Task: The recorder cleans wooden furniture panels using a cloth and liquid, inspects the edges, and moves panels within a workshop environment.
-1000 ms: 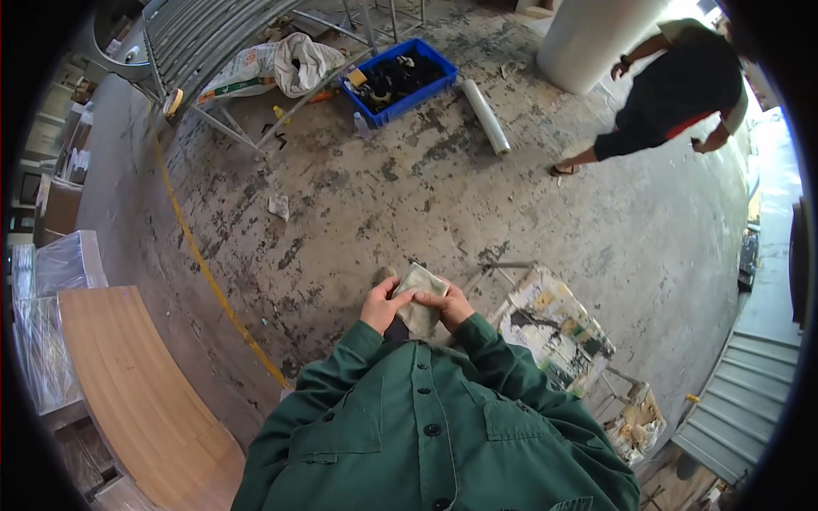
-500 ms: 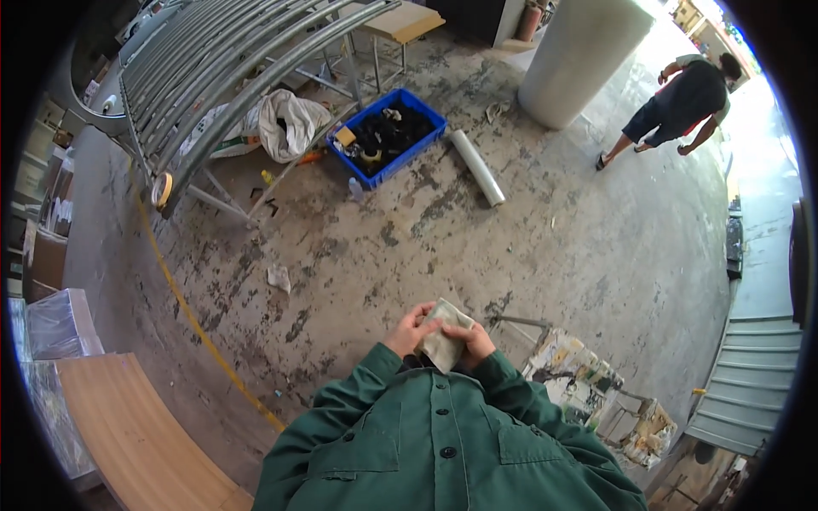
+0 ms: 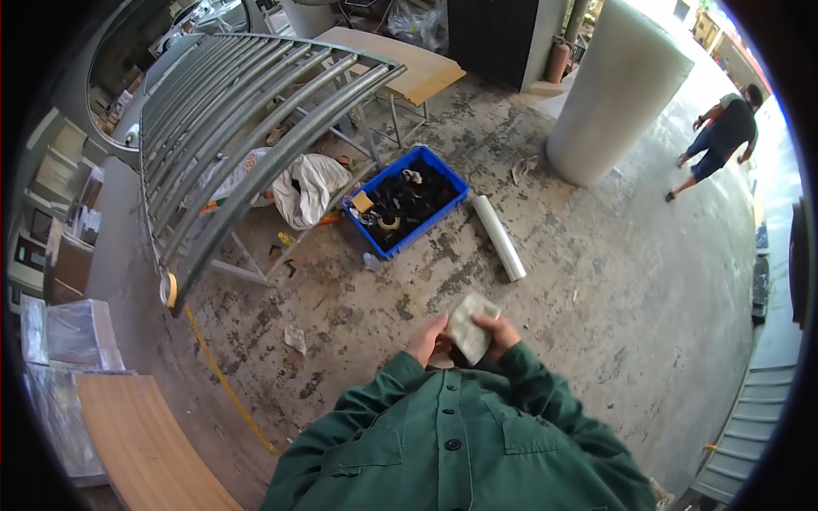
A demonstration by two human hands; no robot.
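A pale, greyish folded cloth (image 3: 470,322) is held up in front of my chest, its upper part fanned out. My right hand (image 3: 499,334) grips its right side, with the thumb lying across the front. At the opposite side my left hand (image 3: 428,341) has its fingers curled against the cloth's lower left edge. A dark fold or gap shows between the hands, and another pale bit of cloth peeks out below my left fingers. Fingertips behind the cloth are hidden.
Ahead stands a metal tube rack (image 3: 281,119) with a tape roll (image 3: 169,291) on its end. Beyond my hands are a blue crate (image 3: 443,220) of dark items, a film roll (image 3: 499,238) and a tall foam roll (image 3: 618,94). A person (image 3: 722,136) walks at far right.
The cloth has opened out at the top and my hands have moved apart along it. My view has tilted up, and the person at right is farther off.
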